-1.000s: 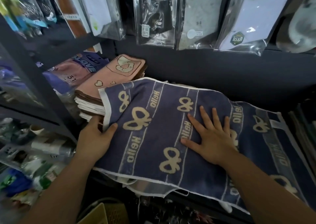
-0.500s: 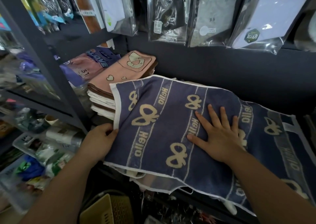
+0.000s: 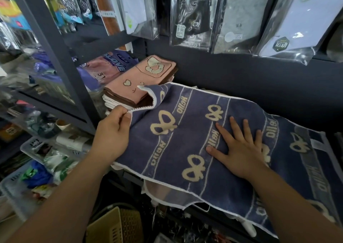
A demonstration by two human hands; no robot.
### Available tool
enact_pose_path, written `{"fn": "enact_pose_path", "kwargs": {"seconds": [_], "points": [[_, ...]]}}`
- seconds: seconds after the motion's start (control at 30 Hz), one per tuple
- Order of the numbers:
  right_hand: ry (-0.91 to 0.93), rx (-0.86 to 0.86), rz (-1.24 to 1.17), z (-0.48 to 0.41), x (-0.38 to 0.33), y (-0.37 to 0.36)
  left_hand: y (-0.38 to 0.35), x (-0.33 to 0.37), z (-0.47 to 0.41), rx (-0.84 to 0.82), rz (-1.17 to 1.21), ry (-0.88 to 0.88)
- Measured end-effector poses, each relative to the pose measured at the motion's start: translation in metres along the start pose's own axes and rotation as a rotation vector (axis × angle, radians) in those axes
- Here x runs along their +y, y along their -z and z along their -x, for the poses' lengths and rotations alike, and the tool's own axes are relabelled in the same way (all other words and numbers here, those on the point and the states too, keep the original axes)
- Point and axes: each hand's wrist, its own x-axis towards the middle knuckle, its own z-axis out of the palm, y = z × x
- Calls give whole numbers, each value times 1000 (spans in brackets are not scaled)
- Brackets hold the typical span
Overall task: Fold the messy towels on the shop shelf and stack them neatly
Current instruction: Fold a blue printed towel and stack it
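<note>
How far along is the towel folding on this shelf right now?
Done: a folded stack topped by the pink heart-print towel sits at the shelf's left. In hand: the navy bow-print "Hello" towel lies spread out; the left hand pinches its lifted left edge, the right hand presses it flat. Left: folding and stacking it, plus the pale crumpled towels underneath.

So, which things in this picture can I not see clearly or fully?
- Blue towel, head view: its right end is cut off by the picture's edge.
- Pale cloths below it: mostly covered by the blue towel, so their number is unknown.
- Pink towel stack: the near corner is hidden behind the lifted edge that the left hand pinches.
- Towel under the right hand: the pattern is covered by the palm.
- Packet labels: too small to read.
</note>
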Motion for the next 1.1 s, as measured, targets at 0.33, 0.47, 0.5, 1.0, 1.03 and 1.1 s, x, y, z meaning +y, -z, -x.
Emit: {"fn": "enact_pose_path", "kwargs": {"seconds": [0.33, 0.47, 0.5, 1.0, 1.03, 1.1], "points": [[0, 8, -12, 1, 0, 0, 43, -3, -56, 229, -18, 153], [-1, 16, -8, 0, -1, 0, 51, 13, -53, 264, -72, 79], [-3, 19, -6, 1, -1, 0, 46, 21, -47, 235, -77, 28], [9, -11, 46, 2, -6, 10, -86, 21, 40, -323, -261, -291], [5, -3, 61, 0, -10, 17, -85, 18, 43, -348, -281, -310], [34, 111, 15, -4, -24, 31, -84, 13, 46, -372, -304, -306]]}}
